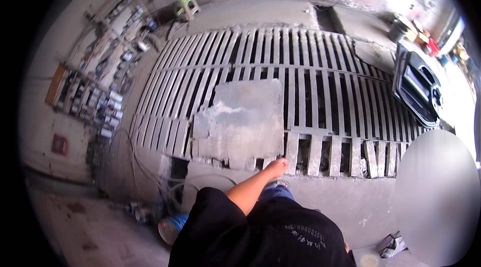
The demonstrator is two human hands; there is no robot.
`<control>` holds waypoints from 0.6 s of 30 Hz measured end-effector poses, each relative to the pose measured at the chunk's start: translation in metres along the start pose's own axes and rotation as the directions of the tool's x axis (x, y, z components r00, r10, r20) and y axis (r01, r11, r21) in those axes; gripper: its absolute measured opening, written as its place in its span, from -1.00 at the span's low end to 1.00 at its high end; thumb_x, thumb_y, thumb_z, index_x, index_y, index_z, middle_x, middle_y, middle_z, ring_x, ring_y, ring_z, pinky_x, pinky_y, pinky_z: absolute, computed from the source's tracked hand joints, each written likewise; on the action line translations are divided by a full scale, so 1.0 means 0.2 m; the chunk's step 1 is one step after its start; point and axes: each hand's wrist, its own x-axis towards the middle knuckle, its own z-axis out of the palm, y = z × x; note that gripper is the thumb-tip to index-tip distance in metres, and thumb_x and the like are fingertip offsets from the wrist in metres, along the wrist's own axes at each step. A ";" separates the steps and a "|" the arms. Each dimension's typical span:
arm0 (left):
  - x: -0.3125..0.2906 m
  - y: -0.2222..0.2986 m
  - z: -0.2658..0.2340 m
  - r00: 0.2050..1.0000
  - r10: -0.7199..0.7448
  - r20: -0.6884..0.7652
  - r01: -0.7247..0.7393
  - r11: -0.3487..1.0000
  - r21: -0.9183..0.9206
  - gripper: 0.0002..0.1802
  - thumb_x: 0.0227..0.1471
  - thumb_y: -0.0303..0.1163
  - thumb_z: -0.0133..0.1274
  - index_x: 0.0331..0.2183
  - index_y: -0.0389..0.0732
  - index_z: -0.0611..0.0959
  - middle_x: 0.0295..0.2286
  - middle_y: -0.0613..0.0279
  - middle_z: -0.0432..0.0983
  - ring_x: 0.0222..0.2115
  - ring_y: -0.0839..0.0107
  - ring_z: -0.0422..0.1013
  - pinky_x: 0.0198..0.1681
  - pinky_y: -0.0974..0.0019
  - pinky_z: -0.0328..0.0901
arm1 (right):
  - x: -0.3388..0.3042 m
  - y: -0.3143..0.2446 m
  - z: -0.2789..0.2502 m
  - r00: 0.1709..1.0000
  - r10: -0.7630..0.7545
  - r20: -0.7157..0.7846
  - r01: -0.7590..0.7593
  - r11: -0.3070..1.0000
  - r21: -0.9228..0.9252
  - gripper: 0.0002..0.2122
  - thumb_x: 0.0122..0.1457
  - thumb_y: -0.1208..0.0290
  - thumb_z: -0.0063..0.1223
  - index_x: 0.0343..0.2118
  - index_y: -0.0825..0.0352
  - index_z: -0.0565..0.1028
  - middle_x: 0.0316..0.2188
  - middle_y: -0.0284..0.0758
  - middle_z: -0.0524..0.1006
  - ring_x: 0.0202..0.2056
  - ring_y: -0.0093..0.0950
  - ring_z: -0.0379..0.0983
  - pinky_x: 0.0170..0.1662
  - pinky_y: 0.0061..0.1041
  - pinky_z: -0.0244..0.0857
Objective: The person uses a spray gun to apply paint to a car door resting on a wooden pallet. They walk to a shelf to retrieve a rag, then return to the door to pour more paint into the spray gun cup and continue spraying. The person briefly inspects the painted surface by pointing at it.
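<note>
While the left hand [277, 168] hangs above the near edge of the slatted floor grate [320, 91], its grip looks loosely curled on nothing, though I cannot tell for sure; right hand not in view. Risk, as I judge it: dark gaps between slats could catch a foot, and the near slats sit uneven. Counts: one concrete slab [240, 121] on the grate, centre-left; one green stool [186, 4] far left; one dark panel [417, 89] right; one bucket [173, 227] near.
</note>
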 end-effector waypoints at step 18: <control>-0.90 0.03 0.61 0.755 -0.648 0.102 0.628 0.758 0.177 -0.57 -0.09 -0.13 -0.09 -0.41 -0.33 0.62 -0.38 -0.16 0.51 -0.31 0.00 0.45 -0.23 0.06 0.29 | 0.29 -0.60 -0.82 0.936 0.225 0.270 -0.274 0.948 0.161 -0.86 -0.09 0.65 -0.17 -0.44 0.35 0.39 -0.65 -0.33 0.36 -0.67 -0.50 0.33 -0.65 -0.54 0.25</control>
